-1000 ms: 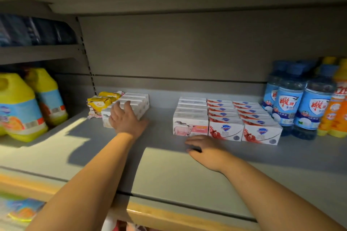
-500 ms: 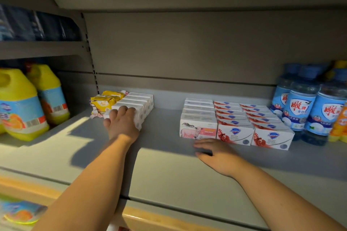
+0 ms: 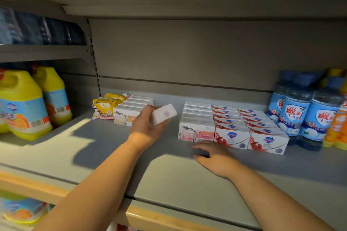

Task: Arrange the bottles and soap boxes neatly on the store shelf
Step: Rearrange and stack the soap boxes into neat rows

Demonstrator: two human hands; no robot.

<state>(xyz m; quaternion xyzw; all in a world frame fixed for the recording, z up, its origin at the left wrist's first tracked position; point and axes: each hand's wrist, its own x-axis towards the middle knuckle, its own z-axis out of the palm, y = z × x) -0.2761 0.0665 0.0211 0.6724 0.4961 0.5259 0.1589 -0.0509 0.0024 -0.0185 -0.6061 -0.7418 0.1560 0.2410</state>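
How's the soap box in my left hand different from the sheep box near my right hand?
The held soap box is off the shelf and tilted in the left hand; the sheep box sits flat on the shelf. The held soap box shows a plain white face; the sheep box shows a sheep and pink panel. Both are white cartons.

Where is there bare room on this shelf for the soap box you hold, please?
Bare: the gap between the left soap row and the sheep-print row, below the held soap box, and the shelf front left of the right hand. Crowded: the right side, red soap rows beside bottles.
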